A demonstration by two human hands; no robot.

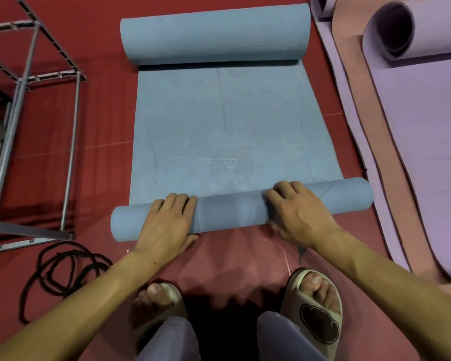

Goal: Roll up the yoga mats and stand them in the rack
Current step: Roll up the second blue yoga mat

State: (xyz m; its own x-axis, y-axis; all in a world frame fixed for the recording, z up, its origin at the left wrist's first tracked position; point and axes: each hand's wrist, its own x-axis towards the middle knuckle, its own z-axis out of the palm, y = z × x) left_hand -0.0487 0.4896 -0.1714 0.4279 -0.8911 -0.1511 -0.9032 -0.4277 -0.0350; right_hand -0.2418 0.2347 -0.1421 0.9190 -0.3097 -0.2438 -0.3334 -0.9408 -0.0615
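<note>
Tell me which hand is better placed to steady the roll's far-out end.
Probably the left. The left hand sits close to its end of the near roll, while the right hand leaves a long stretch uncovered, and that end sits further forward, so the roll lies skewed.

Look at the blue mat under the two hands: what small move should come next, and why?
Probably push the near roll forward another turn. Both the left hand and right hand rest on it, flat blue mat lies ahead, and the far end is curled too.
</note>
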